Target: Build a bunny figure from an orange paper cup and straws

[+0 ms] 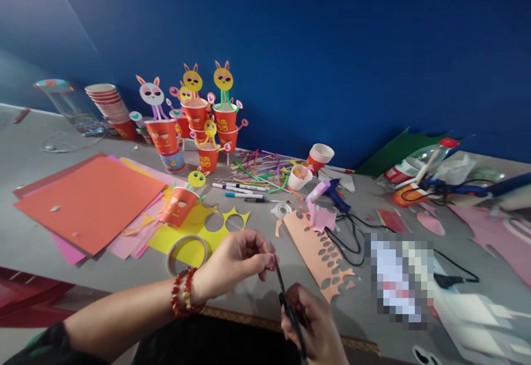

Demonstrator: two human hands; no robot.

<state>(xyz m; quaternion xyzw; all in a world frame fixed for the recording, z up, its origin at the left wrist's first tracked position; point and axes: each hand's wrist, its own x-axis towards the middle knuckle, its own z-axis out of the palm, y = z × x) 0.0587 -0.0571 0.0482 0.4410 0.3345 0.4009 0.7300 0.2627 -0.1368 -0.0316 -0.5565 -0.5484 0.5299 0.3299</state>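
My left hand (244,260), with red bead bracelets at the wrist, pinches a small pink paper piece (271,263) between thumb and fingers. Dark-handled scissors (284,293) sit in my right hand (309,315), their blades pointing up and away from me beside the pink piece. Whether the blades touch the paper I cannot tell. Left of my left hand, a roll of tape (169,257) rests by a yellow sheet with round holes (199,238). To the right lies a peach paper strip (298,238) with many cut-out holes.
Red paper cups with paper rabbit figures (161,135) stand at the back. Coloured sheets (91,199) are stacked at left. Markers (240,188) and twisted coloured stems (265,168) lie mid-table. A blue glue gun (337,194) trails a black cord, and a plastic bottle (418,160) leans at right.
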